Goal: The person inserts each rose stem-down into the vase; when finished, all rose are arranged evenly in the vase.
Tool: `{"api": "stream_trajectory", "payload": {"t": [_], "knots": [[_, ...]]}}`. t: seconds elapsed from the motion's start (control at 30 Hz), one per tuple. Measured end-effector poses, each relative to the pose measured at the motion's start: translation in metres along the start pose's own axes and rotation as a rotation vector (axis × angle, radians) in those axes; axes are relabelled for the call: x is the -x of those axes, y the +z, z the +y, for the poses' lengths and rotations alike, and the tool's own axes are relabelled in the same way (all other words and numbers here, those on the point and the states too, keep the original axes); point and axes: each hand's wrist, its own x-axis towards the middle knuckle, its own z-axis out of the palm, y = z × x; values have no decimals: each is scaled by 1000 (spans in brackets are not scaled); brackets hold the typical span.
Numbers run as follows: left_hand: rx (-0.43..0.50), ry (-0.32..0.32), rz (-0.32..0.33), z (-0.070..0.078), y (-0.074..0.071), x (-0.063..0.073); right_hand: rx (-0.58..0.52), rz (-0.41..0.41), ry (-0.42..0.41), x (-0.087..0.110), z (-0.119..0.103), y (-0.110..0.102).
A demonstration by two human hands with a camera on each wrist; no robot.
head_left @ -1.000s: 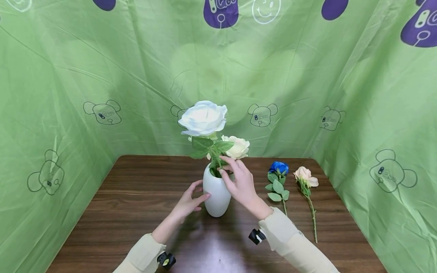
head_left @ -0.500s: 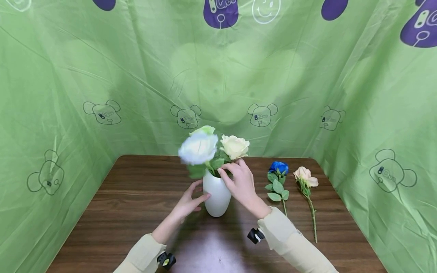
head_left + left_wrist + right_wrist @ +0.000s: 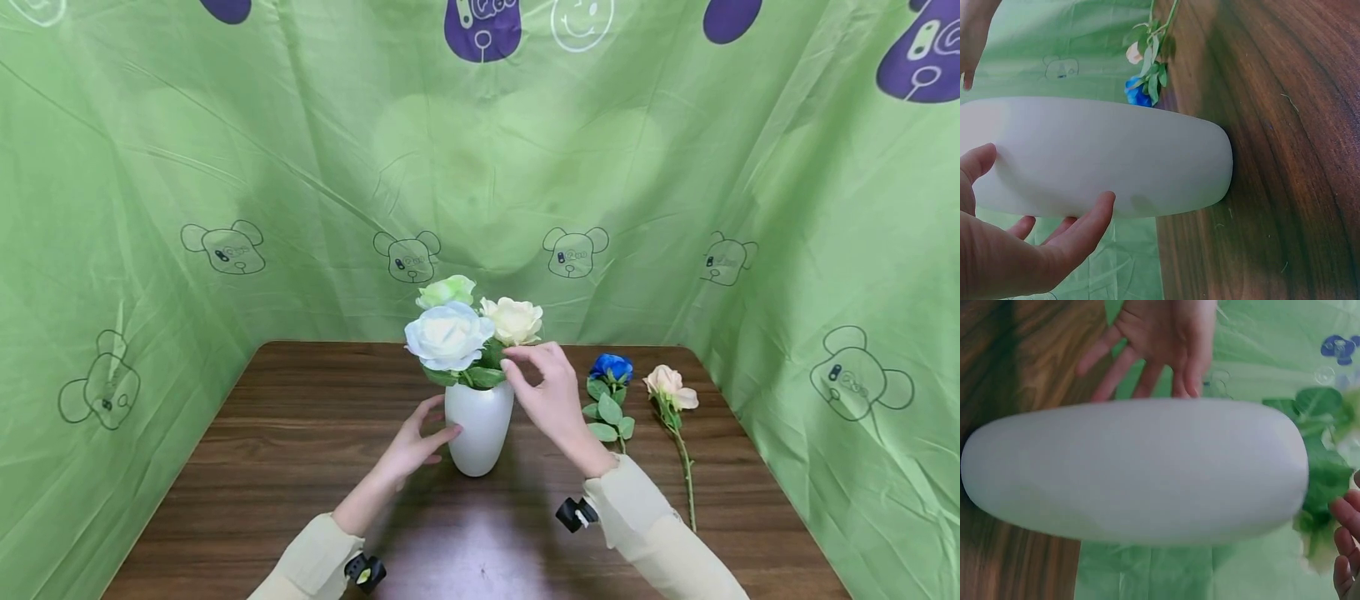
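A white vase (image 3: 477, 429) stands upright on the table with a pale blue-white rose (image 3: 450, 336), a cream rose (image 3: 512, 321) and a green-white rose (image 3: 447, 291) in it. My left hand (image 3: 408, 442) rests its fingertips against the vase's left side. Its fingers look fairly straight and spread in the right wrist view, with the palm off the vase. My right hand (image 3: 551, 392) is beside the vase's mouth at the right, fingertips close to the green leaves (image 3: 487, 375), gripping no stem. The stems inside the vase are hidden.
A blue rose (image 3: 611, 367) and a peach rose (image 3: 671, 387) lie on the right of the dark wooden table (image 3: 300, 433). Green patterned cloth (image 3: 315, 208) hangs behind the table and at both sides.
The blue-white rose has gone down into the vase, uncovering the green-white rose behind. My right hand has let go of its stem and drawn off rightward. The left hand stays put.
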Motion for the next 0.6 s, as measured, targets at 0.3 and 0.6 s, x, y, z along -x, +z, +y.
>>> {"api": "stream_trajectory", "payload": {"t": [0.3, 0.6], "knots": [[21, -22, -1, 13, 1, 6, 38, 57, 152, 8, 36, -25], [6, -23, 8, 35, 5, 19, 54, -92, 358, 31, 77, -36]]}}
